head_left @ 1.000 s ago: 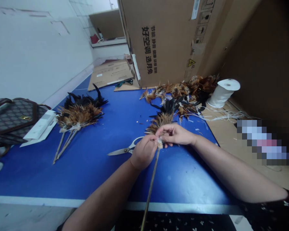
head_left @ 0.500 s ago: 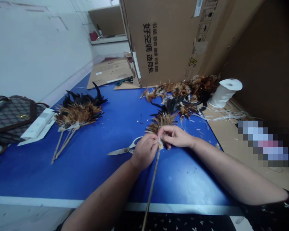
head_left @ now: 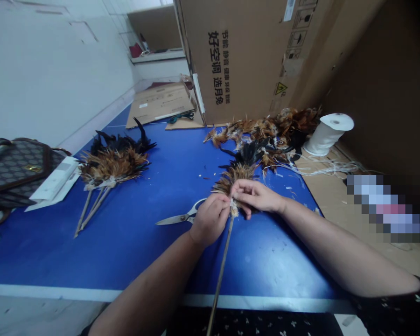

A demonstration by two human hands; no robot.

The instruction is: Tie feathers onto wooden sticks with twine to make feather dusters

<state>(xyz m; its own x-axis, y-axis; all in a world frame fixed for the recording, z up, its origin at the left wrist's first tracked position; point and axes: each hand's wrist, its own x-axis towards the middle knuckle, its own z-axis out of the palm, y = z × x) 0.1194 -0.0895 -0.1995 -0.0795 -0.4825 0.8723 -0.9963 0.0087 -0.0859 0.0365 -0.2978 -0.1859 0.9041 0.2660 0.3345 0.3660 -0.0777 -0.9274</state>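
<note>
A feather duster with brown and black feathers lies before me, its thin stick running down past the table's near edge. My left hand is closed in a pinch at the whitish base of the feathers, from the left. From the right, my right hand pinches the same spot, thumb and forefinger together. The two hands' fingertips meet there; any thread between them is too small to make out. White-handled scissors lie beside my left hand, the handle partly hidden behind it.
Several finished-looking dusters lie at the left by a handbag and a white box. Loose feathers spread along a large carton. A white spool and loose string are at the right.
Both hands stay at the base of the feathers. My right hand has shifted very slightly, its lower fingers a little more spread.
</note>
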